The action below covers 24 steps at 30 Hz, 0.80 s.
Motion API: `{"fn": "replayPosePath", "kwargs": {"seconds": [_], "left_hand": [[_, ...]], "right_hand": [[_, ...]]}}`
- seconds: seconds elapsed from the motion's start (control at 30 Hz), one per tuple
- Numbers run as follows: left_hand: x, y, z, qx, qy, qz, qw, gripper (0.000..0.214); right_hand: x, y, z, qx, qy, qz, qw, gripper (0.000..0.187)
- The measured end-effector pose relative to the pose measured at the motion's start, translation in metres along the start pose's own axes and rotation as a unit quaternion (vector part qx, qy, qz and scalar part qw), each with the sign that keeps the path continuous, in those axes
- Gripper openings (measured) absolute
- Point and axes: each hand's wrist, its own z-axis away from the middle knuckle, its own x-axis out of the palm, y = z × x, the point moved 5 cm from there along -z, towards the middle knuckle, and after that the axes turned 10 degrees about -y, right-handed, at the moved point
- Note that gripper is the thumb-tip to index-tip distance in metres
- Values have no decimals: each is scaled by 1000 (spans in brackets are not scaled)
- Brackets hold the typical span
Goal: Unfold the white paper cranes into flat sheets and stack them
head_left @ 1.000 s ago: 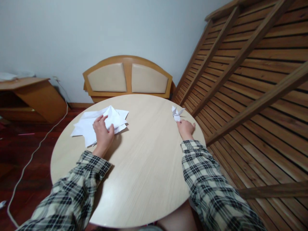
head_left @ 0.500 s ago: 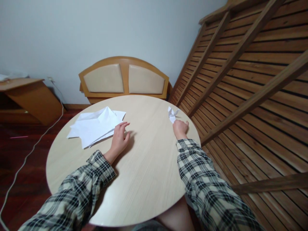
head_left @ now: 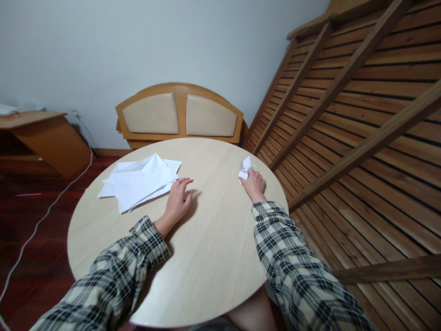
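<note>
At the right side of the round table [head_left: 206,257], my right hand [head_left: 255,185] has its thumb and fingers closed around a small folded white paper piece [head_left: 245,166]. Pointed flaps of the paper stick up beyond my fingers; its lower part is hidden by the hand. My left hand [head_left: 179,198] rests at the table's middle left, holding nothing, fingers loosely spread and slightly bent. Just beyond it, by the fingertips, lies a stack of creased white paper sheets [head_left: 139,182], the top one raised in a peak.
Behind the table stands a wooden headboard with cream panels [head_left: 210,117]. A slatted wooden frame [head_left: 344,138] leans close along the right. To the left are a wooden desk [head_left: 51,142] and a white cable [head_left: 44,220] running across the dark red floor.
My right hand has turned, and its thumb now reaches round the left of the folded paper, which has turned too. My left hand has shifted slightly to the right, still empty.
</note>
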Motion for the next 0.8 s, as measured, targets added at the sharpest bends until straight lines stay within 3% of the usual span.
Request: {"fn": "replayPosePath", "kwargs": {"seconds": [0.23,0.4,0.5,0.63,0.8], "left_hand": [[13,8,-2,-3,-35,38,999,34],[23,5,-3,-40,-66,61,995,30],[27,1,-4,-60,-62,87,992,32],[26,-3,-2,-55,-19,129,990,47],[19,-5,2,-49,-4,141,989,48]], "right_hand": [[13,-20,4,-110,-26,-120,986,21],[12,-68,31,-288,-26,-297,910,24],[4,-99,61,-353,-10,-352,867,21],[-8,-131,105,-402,-26,-402,822,19],[-19,-142,135,-402,-57,-448,796,13]]}}
